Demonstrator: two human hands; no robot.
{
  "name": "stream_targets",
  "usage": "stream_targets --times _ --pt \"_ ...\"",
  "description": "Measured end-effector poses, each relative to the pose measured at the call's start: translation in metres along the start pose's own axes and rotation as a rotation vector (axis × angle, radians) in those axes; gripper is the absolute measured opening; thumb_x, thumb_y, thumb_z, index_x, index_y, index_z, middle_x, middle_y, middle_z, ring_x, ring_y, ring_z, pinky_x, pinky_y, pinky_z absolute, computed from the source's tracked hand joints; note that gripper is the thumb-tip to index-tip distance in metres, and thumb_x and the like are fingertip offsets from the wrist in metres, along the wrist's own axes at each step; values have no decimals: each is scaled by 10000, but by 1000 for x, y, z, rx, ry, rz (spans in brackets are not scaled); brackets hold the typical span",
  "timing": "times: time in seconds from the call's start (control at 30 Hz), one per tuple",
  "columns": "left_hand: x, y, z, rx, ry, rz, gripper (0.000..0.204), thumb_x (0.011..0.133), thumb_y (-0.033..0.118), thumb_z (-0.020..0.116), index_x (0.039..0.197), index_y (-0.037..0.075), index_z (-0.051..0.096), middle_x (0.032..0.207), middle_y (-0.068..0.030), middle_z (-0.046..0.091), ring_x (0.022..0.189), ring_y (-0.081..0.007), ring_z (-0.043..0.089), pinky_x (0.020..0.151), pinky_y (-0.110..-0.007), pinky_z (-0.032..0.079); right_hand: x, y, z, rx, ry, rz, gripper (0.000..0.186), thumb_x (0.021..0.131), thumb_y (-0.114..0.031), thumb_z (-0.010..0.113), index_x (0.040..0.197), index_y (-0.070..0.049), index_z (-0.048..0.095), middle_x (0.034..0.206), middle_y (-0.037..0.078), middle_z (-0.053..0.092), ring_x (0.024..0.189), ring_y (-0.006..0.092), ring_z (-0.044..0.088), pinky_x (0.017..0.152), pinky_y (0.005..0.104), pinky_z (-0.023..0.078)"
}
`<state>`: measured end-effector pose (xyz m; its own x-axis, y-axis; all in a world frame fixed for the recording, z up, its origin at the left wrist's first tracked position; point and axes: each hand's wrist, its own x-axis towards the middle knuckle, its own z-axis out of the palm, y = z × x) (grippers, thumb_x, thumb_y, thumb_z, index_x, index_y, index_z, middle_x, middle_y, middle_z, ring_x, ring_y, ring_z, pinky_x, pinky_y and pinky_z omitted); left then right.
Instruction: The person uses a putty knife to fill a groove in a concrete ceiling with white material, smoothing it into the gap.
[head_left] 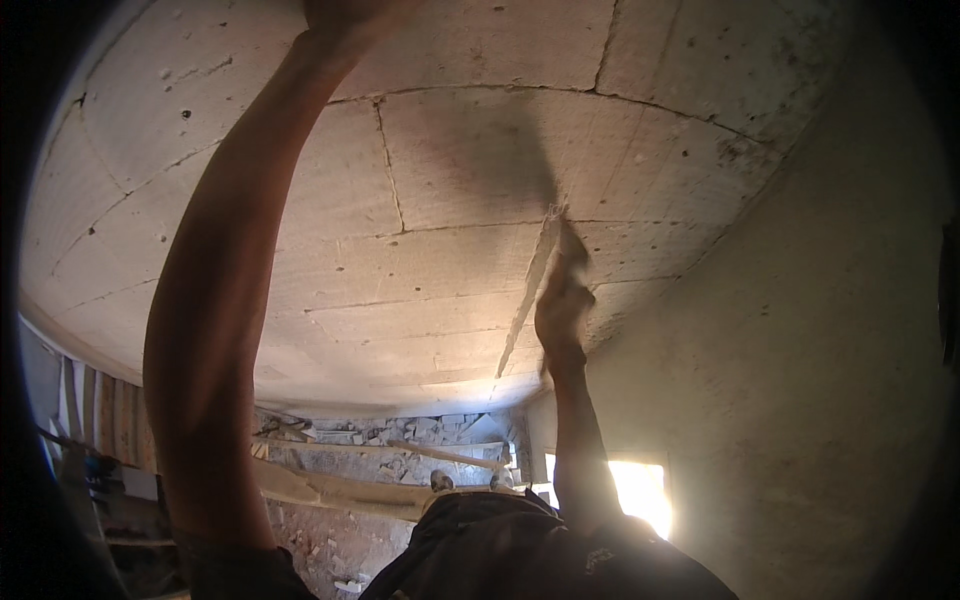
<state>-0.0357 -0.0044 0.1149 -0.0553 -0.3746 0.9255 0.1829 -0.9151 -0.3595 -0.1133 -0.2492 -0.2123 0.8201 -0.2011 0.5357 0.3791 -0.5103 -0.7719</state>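
A wall of large pale blocks (450, 170) with thin joints fills the view before me. My right hand (565, 305) is raised against it, closed and smeared by motion. A dark narrow shape, too blurred to name, juts from the top of that fist. It meets the upper end of a rough groove (528, 297) cut slantwise across the blocks. High on the left, my left hand (345, 14) is mostly cut off by the frame's upper edge. It is close to the wall, and its fingers are hidden.
A plain plastered wall (790, 360) meets the block wall at the right. Below me are wooden planks (330, 490) and a floor strewn with rubble (345, 545). Bright light comes through an opening (640, 495) low on the right.
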Motion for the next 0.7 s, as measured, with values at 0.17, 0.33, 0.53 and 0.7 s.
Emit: stream_targets --times 0.17,0.33,0.53,0.7 --pt "-1 -11 -2 28 22 23 671 875 325 584 1447 23 404 1438 -151 413 1296 -294 416 918 -533 333 -5 -31 -5 39 190 -195 285 1016 -194 536 1195 19 602 825 258 699 644 326 711 544 408 525" --pt "-4 -5 4 22 28 18 678 885 342 578 1457 28 393 1431 -158 415 1294 -316 414 928 -531 345 -10 -13 -5 -24 -15 81 325 1025 -261 529 995 50 621 885 234 689 669 273 685 550 413 516" --pt "0 -9 1 11 7 19 664 905 347 553 1464 30 386 1424 -162 410 1285 -313 416 926 -530 345 -8 -11 -9 32 46 -89 285 999 -171 540 1047 98 622 733 214 672 551 190 624 451 359 477" --pt "-3 -4 2 -9 0 13 669 916 346 540 1483 35 369 1416 -153 422 1276 -309 423 925 -532 336 -1 -9 -4 62 180 -128 223 987 -135 550 913 63 621 807 206 674 506 225 601 448 360 466"
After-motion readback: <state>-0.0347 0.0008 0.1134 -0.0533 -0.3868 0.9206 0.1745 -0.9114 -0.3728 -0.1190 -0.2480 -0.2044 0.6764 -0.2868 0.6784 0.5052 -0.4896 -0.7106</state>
